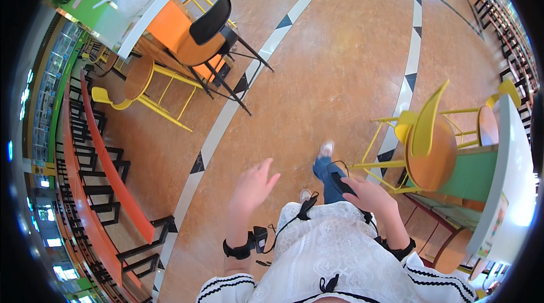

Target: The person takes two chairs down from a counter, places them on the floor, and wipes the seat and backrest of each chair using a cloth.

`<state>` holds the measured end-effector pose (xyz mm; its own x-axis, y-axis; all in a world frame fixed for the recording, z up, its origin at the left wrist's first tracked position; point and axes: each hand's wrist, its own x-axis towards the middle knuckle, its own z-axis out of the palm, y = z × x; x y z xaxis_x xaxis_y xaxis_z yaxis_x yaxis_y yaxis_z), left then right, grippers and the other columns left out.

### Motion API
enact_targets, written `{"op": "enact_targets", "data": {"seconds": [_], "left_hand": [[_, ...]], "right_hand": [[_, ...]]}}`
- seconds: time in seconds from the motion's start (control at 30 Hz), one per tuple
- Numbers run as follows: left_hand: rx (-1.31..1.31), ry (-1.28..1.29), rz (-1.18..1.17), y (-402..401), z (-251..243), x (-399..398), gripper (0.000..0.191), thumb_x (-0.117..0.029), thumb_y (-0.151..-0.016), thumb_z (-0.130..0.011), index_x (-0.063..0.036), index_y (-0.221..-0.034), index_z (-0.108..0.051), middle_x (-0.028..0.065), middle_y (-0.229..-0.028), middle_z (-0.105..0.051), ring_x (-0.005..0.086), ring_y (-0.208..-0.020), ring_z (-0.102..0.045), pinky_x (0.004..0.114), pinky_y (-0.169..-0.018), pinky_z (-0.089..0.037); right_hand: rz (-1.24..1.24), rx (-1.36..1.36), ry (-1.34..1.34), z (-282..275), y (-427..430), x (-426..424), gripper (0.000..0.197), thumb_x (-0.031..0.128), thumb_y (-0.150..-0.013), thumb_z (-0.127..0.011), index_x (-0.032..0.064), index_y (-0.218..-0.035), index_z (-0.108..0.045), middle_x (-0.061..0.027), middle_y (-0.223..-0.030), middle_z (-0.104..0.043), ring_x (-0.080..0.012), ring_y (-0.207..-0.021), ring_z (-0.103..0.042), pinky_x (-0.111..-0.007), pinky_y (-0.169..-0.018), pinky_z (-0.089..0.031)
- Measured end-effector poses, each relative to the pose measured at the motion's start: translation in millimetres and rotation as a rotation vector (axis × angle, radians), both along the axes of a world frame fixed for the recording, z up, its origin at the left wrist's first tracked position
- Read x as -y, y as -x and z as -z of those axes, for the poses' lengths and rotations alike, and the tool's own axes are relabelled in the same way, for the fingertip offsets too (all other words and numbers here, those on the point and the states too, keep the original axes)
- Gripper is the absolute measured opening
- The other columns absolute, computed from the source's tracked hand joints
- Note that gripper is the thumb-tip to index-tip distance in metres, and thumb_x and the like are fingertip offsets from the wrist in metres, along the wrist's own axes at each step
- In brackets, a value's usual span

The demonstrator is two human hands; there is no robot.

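My left hand (pixel 256 184) hangs in the air over the tiled floor, empty, with its fingers apart. In my right hand (pixel 370 194) is a small black device (pixel 342 183) with a thin cable, held in front of my hip. A black strap with a small box (pixel 260 239) circles my left forearm, and another black strap (pixel 401 251) is on the right one. Below me are my white lace top (pixel 323 243), one blue jeans leg (pixel 329 177) and white shoes (pixel 327 149), the front one blurred.
Yellow bar chairs (pixel 430 150) stand at a white counter (pixel 505 184) on my right. Ahead left are a black high chair (pixel 212 31) and another white-topped counter (pixel 153 10). Long orange tables (pixel 117 163) with black-framed seats line the left. Patterned strips (pixel 221 129) cross the brown floor (pixel 314 73).
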<state>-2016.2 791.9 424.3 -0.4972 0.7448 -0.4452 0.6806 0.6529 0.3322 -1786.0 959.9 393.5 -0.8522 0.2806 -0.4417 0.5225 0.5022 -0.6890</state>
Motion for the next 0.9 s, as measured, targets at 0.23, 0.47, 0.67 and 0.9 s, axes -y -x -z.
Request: {"op": "enact_targets", "data": {"seconds": [0.23,0.47,0.67,0.9], "left_hand": [[0.050,0.101,0.091,103,35,-147,0.043,-0.031,-0.083,-0.049,-0.0026,-0.115,-0.043,0.0160,-0.106,-0.054,0.0315,-0.097,-0.051,0.039,-0.081,-0.042],[-0.048,-0.108,0.128,200,10,-309,0.043,-0.031,-0.083,-0.050,-0.0034,-0.115,-0.043,0.0171,-0.107,-0.053,0.0315,-0.098,-0.051,0.039,-0.082,-0.041],[0.132,-0.053,0.105,287,47,-393,0.041,-0.031,-0.082,-0.050,-0.0033,-0.112,-0.044,0.0168,-0.102,-0.056,0.0330,-0.094,-0.052,0.040,-0.079,-0.042],[0.042,-0.072,-0.027,417,68,-491,0.039,-0.030,-0.082,-0.050,-0.0026,-0.110,-0.044,0.0179,-0.100,-0.056,0.0332,-0.090,-0.054,0.039,-0.076,-0.043]], "right_hand": [[0.083,0.148,-0.070,35,90,-147,0.036,0.026,-0.079,-0.053,0.0066,-0.110,-0.048,-0.0188,-0.097,-0.057,-0.0350,-0.091,-0.053,-0.042,-0.075,-0.044],[0.199,0.108,-0.152,-1,218,-308,0.043,0.022,-0.079,-0.054,0.0054,-0.117,-0.044,-0.0204,-0.102,-0.054,-0.0341,-0.094,-0.052,-0.038,-0.079,-0.042],[0.007,-0.090,-0.074,25,298,-396,0.040,0.025,-0.081,-0.051,0.0056,-0.115,-0.045,-0.0193,-0.103,-0.055,-0.0347,-0.095,-0.052,-0.039,-0.080,-0.042],[0.028,0.242,0.008,47,380,-514,0.041,0.028,-0.081,-0.051,0.0060,-0.115,-0.045,-0.0201,-0.104,-0.055,-0.0349,-0.097,-0.051,-0.039,-0.080,-0.042]]}}
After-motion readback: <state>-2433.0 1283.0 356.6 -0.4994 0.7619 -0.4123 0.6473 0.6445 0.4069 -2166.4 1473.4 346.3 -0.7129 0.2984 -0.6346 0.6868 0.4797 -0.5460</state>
